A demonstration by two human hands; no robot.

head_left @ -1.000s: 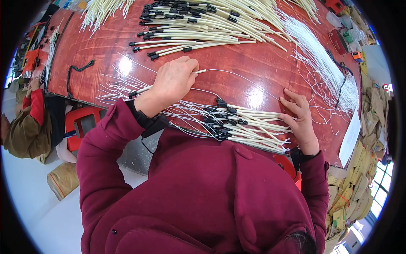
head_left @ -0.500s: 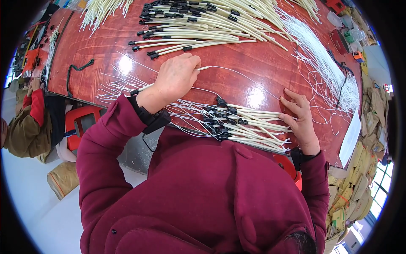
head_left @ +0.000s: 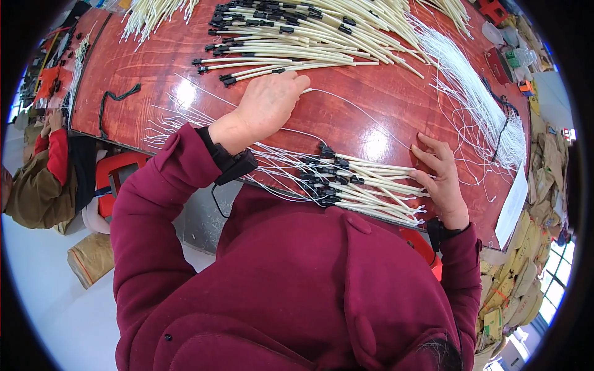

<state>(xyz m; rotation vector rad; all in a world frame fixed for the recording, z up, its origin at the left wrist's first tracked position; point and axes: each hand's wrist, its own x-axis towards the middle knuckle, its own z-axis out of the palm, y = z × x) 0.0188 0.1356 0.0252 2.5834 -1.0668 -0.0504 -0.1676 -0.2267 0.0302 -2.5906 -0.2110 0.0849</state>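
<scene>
My left hand [head_left: 271,104] is closed round a thin cream tube, of which only a short end [head_left: 307,91] shows beyond the fingers. From that end a thin white wire [head_left: 365,111] curves right to the fingertips of my right hand [head_left: 438,176]. The right hand's fingers are spread above the table, with the thumb apart from them; whether they press on the wire is hidden. Beneath and between my hands lies a bundle of cream tubes [head_left: 377,176] with black connectors [head_left: 331,176]. White wires [head_left: 272,162] run left from these connectors, passing under my left forearm.
A large pile of cream tubes with black connectors [head_left: 297,31] covers the far side of the red table [head_left: 154,68]. A tied hank of white wires [head_left: 476,93] lies at right, beside a white paper [head_left: 511,207]. A dark cord [head_left: 117,98] is at left, near another person [head_left: 43,179].
My left hand has shifted slightly right and away from me, carrying the tube end with it. The right hand stays nearly in place, and the white wire still spans between them.
</scene>
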